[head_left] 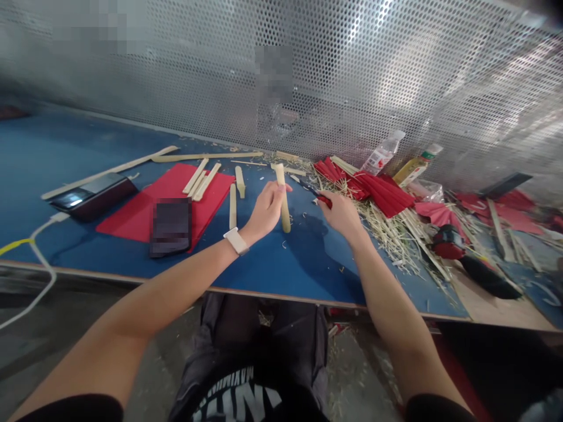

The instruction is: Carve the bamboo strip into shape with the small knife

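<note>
**Bamboo strip stood on end, knife at its top**

Head view: the left hand [265, 210] is closed around a pale bamboo strip [283, 199], fingers wrapped on its upper half, so that the strip stands nearly upright with its lower end planted on the blue table [281, 266]. Held that way, the top end faces the other hand and the table takes the push, a grip that seems chosen to steady the piece. The right hand [341, 214] is shut on a red-handled knife [313, 191], whose dark blade points left toward the strip's top; whether the edge touches the bamboo cannot be told.

Just left of the left hand lie more cut strips [233, 206], some on a red sheet [169, 202], apparently laid aside within easy reach. Further left sits a dark phone-like device [92, 195] with a white cable [41, 234]. Right of the right hand, shavings [387, 228] are heaped with red folded pieces [373, 187], and beyond them lie two bottles [398, 161] on their sides. A perforated metal screen [396, 76] backs the table.
</note>
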